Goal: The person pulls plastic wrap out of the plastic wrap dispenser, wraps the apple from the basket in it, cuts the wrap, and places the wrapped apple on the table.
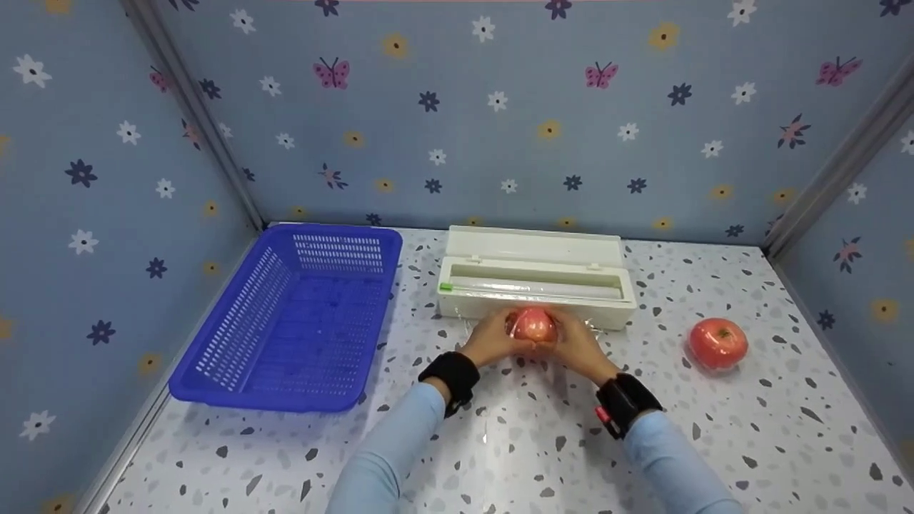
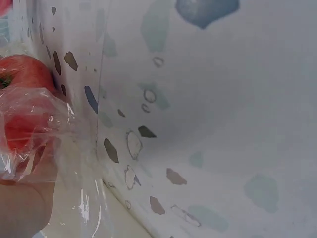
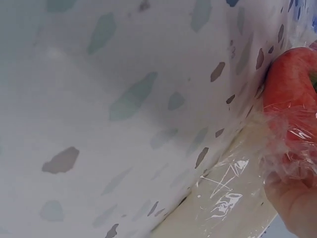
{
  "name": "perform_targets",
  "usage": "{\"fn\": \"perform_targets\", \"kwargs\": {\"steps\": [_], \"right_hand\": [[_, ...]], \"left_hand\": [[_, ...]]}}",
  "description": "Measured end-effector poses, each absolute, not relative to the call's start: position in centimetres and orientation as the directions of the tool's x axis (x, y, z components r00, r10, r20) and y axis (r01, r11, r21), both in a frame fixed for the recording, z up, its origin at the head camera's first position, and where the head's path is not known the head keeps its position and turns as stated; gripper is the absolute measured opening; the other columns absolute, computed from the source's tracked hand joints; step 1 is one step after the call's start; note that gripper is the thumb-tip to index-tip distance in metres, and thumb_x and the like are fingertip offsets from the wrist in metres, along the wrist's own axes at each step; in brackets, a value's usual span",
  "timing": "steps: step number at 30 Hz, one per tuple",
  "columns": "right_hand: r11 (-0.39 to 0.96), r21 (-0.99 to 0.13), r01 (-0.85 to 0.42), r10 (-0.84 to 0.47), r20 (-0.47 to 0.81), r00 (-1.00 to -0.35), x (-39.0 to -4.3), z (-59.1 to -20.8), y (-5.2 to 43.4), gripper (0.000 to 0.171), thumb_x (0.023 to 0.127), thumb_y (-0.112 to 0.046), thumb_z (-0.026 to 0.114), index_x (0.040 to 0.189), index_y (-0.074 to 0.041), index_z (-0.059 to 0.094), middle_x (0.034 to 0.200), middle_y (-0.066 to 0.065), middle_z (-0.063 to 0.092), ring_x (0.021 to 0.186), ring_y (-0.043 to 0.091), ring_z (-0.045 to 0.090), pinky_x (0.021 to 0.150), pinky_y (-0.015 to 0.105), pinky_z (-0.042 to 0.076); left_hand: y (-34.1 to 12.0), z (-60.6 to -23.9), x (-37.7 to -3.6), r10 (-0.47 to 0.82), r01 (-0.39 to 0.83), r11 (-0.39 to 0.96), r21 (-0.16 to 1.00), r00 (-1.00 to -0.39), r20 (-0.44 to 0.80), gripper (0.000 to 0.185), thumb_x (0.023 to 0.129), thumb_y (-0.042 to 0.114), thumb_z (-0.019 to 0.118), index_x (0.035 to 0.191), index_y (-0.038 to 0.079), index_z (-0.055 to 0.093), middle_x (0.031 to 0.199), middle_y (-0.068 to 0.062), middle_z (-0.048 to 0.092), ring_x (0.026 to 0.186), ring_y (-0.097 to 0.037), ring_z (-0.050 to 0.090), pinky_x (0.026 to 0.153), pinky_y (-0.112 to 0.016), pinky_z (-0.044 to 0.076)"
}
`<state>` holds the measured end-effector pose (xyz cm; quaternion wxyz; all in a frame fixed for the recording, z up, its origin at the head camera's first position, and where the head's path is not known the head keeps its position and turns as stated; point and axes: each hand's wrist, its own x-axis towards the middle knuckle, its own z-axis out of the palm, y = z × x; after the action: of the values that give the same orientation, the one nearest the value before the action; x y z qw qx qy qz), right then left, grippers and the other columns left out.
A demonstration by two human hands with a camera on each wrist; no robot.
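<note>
Round red apple half swathed in crinkled clear plastic film, cupped between both hands on the speckled white tabletop, just in front of the long cream-white plastic wrap dispenser box with its lid standing open. Left hand curled around the apple's left side, fingers bent against the film; in the left wrist view only the heel of the palm and the filmed fruit visible at the frame's left edge. Right hand curled around the right side likewise, gripping fruit and film together; in the right wrist view the red skin bare above, wrapped below, the palm underneath. Loose film trailing from the apple down onto the tabletop. Black wrist straps above light blue sleeves on both arms. Well apart to the right, a second round red apple already glossy under clear film, resting alone on the tabletop. To the left of the dispenser box, a rectangular blue perforated plastic basket, near the left wall. Blue wallpaper with flowers and butterflies on three sides
</note>
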<state>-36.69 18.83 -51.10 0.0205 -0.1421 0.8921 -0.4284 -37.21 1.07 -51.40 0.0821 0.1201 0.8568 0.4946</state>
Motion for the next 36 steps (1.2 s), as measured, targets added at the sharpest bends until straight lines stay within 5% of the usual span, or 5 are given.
{"fn": "perform_targets", "kwargs": {"steps": [10, 17, 24, 36], "right_hand": [[0.609, -0.751, -0.256, -0.222, 0.148, -0.964, -36.1, -51.0, 19.0, 0.074, 0.067, -0.022, 0.081, 0.131, -0.008, 0.047, 0.130, 0.015, 0.049, 0.120, 0.032, 0.045, 0.104, 0.050, 0.033], [0.625, -0.736, -0.262, -0.232, 0.146, -0.962, -36.2, -51.0, 18.5, 0.072, 0.066, -0.024, 0.081, 0.131, -0.018, 0.049, 0.131, 0.011, 0.050, 0.121, 0.031, 0.045, 0.104, 0.050, 0.031], [0.659, -0.691, -0.295, -0.228, 0.191, -0.955, -36.2, -50.7, 17.7, 0.073, 0.066, -0.022, 0.081, 0.129, -0.004, 0.049, 0.126, 0.020, 0.051, 0.117, 0.035, 0.046, 0.102, 0.050, 0.034], [0.643, -0.697, -0.318, -0.249, 0.203, -0.947, -35.9, -50.6, 17.2, 0.070, 0.066, -0.016, 0.080, 0.129, -0.009, 0.050, 0.128, 0.019, 0.049, 0.120, 0.034, 0.043, 0.104, 0.050, 0.031]], "left_hand": [[1.9, -49.6, -36.4, 0.372, 0.356, 0.666, 0.655, -0.920, 0.122, 0.046, 0.082, 0.027, 0.067, 0.125, 0.016, 0.055, 0.124, -0.006, 0.052, 0.111, -0.022, 0.053, 0.096, -0.035, 0.044], [1.6, -49.4, -36.5, 0.378, 0.348, 0.679, 0.647, -0.921, 0.098, 0.040, 0.085, 0.031, 0.062, 0.122, 0.016, 0.058, 0.127, -0.005, 0.052, 0.113, -0.021, 0.053, 0.097, -0.035, 0.043], [1.4, -49.0, -36.6, 0.401, 0.394, 0.697, 0.599, -0.907, 0.130, 0.040, 0.085, 0.029, 0.063, 0.122, 0.013, 0.059, 0.125, -0.009, 0.053, 0.111, -0.024, 0.054, 0.095, -0.035, 0.044], [0.9, -48.4, -36.6, 0.405, 0.392, 0.711, 0.584, -0.907, 0.115, 0.034, 0.089, 0.022, 0.058, 0.122, 0.012, 0.058, 0.115, -0.008, 0.056, 0.102, -0.022, 0.056, 0.087, -0.033, 0.048]]}}
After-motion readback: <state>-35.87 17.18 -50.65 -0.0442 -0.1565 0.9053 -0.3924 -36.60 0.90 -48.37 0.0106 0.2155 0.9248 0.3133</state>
